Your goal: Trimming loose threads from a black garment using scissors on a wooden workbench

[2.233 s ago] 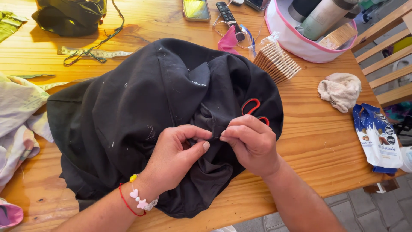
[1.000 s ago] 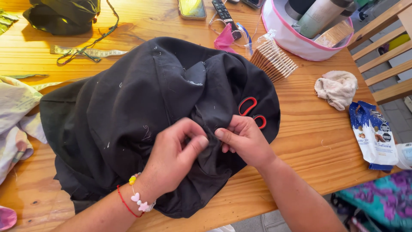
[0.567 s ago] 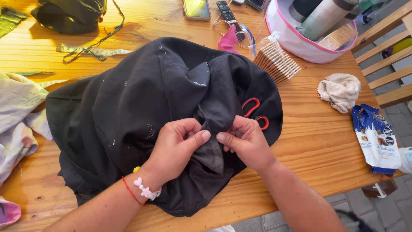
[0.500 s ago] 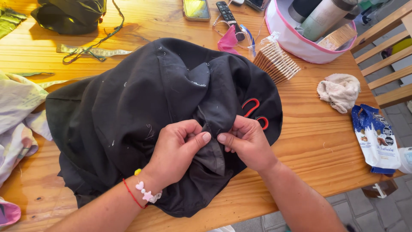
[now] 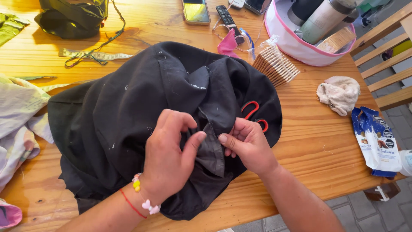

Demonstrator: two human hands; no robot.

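black cloth (image 5: 128,116) pinched by both hands, white pink-rimmed basket (image 5: 296,45) holding flasks (image 5: 319,17)

Phone (image 5: 196,10), remote (image 5: 227,19), rag (image 5: 339,93), snack packet (image 5: 377,141).

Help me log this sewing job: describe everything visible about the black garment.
The black garment is matte woven cloth, flecked with pale lint and thread bits, lying crumpled in a heap on the wooden table. The left hand and right hand pinch a folded flap at its front. Red scissor handles rest on it.
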